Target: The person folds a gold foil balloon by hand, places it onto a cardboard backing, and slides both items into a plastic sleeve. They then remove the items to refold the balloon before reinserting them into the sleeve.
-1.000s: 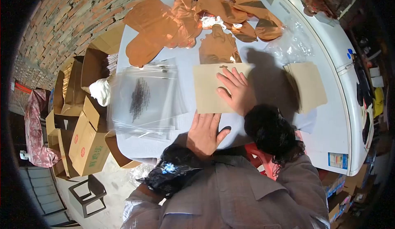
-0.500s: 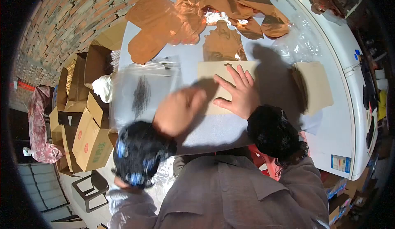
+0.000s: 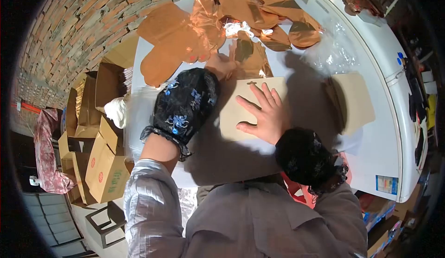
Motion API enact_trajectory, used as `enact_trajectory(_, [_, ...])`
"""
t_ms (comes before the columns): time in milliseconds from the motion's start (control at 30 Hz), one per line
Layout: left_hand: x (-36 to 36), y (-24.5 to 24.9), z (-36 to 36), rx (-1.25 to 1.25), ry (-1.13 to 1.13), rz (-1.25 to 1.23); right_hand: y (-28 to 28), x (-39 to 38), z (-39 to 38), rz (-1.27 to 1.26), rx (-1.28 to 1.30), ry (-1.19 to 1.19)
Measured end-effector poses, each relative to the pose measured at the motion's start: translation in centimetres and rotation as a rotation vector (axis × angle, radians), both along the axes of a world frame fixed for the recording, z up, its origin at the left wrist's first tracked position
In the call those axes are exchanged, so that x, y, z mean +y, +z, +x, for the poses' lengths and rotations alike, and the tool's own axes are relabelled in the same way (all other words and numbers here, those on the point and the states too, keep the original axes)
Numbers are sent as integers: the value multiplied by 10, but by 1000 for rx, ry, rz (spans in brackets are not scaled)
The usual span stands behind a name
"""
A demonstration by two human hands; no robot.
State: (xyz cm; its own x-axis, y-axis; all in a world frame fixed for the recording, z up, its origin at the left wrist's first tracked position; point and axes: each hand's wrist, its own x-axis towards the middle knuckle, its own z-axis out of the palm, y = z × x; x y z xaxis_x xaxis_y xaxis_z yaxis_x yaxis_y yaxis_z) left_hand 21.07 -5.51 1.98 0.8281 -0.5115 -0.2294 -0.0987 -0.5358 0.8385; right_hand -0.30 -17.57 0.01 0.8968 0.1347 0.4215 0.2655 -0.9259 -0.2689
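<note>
Right hand [image 3: 262,116] lies flat with fingers spread on the kraft card [image 3: 232,114], mid-table. Left hand [image 3: 221,64] is past the card's far edge, touching the copper foil piece [image 3: 252,56]; can't tell if it grips. Cardboard box [image 3: 104,170] at left has green print and a red mark, unreadable. The sticker [image 3: 387,184] at right is too small to read.

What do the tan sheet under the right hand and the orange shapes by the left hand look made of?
Tan sheet: likely matte kraft card, flat and dull. Orange shapes: probably metallic foil film, glossy and wrinkled, with bright glints.
</note>
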Motion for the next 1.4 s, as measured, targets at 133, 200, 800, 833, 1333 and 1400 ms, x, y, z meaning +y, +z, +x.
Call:
enact_trajectory(133, [5,-34,35,135,-203,-247,0,-1,0,5,30,1])
enact_trajectory(200, [10,-29,40,172,-316,-310,1,-2,0,12,25,4])
enact_trajectory(800, [42,11,-75,-429,-679,-158,14,-2,-6,584,266,108])
enact_trajectory(833, [44,1,-78,-508,-666,-148,13,-2,-7,584,257,96])
enact_trajectory(1333, [34,-25,-147,-709,-231,-117,-36,-10,-4,156,-28,64])
enact_trajectory(1400, [34,-24,-147,-722,-253,-97,-38,-12,-2,111,-79,77])
